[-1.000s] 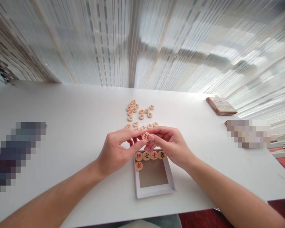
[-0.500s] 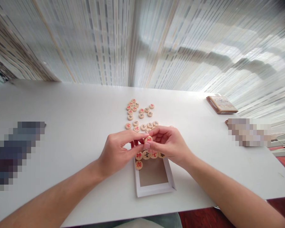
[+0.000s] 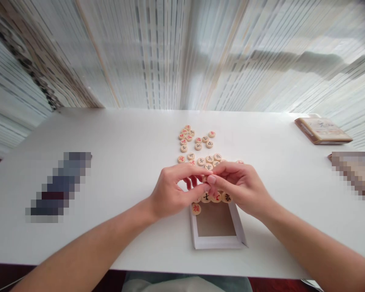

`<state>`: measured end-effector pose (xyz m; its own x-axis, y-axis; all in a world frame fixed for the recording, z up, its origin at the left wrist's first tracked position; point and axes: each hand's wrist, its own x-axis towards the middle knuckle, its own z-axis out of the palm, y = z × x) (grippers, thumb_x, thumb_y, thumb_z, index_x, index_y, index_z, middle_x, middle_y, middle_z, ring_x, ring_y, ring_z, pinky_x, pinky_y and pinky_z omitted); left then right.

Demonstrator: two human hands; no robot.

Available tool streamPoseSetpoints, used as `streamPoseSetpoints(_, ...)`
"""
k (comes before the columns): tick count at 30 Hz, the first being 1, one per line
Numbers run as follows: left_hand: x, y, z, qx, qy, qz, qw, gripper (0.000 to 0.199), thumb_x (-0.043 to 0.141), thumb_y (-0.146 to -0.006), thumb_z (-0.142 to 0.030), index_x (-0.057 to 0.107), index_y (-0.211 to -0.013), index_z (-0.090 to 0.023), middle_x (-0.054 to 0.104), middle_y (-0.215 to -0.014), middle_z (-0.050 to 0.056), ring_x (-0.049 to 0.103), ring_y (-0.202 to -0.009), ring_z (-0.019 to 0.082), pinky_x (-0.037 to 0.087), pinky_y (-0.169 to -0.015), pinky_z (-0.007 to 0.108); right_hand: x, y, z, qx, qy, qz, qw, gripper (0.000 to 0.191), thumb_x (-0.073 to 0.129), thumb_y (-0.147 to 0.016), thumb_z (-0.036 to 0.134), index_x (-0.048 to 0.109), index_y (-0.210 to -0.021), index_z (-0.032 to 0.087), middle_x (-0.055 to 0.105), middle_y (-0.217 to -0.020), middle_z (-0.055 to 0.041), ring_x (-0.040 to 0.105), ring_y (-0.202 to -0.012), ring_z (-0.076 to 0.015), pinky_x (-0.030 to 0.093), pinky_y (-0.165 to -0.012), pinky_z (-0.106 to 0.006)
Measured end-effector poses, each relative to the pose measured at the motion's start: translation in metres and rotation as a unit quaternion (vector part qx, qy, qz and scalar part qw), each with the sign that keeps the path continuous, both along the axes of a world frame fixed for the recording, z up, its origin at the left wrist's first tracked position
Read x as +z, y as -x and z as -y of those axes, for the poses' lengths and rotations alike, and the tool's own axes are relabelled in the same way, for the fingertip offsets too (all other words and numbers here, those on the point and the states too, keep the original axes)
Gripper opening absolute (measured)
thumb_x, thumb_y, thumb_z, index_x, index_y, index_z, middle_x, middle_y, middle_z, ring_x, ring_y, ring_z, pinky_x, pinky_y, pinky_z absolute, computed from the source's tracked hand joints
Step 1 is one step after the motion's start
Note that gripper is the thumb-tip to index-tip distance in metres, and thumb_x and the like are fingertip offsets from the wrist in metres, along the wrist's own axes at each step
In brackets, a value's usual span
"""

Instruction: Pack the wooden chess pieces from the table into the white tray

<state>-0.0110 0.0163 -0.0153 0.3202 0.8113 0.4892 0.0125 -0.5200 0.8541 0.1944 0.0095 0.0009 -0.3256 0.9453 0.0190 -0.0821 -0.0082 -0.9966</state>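
Observation:
Above the far part of a white open box (image 3: 219, 242), my left hand (image 3: 173, 188) and my right hand (image 3: 243, 186) meet at the fingertips. Between them they pinch one round wooden piece (image 3: 205, 179), mostly covered by the fingers. Inside the box, a row of round pieces with red and black characters lies just below the hands, partly hidden. One red-marked piece (image 3: 196, 209) sits at the box's left side, in front of that row. The near part of the box shows its brown bottom.
Several loose round pieces (image 3: 198, 146) lie on the white table (image 3: 134, 142) beyond the hands. A flat brown box (image 3: 325, 129) rests at the back right, with a blurred object (image 3: 354, 172) nearer. Another blurred dark object (image 3: 61, 186) lies at the left.
The whole view has shifted, so the table things appear further right. The held piece showed its red character before; now fingers cover most of it.

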Motion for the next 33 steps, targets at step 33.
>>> streamPoseSetpoints(33, 0.0084, -0.002, -0.0005, -0.015, 0.187, 0.115, 0.975, 0.021, 0.089, -0.086, -0.012, 0.091, -0.104, -0.024, 0.087, -0.088, 0.005, 0.079, -0.069, 0.016, 0.067, -0.062, 0.022, -0.0031, 0.0018, -0.0044, 0.01, -0.002, -0.062, 0.998, 0.021, 0.097, -0.083, 0.033, 0.087, -0.095, 0.019, 0.083, -0.079, -0.0051, 0.078, -0.065, -0.0148, 0.066, -0.062, -0.023)
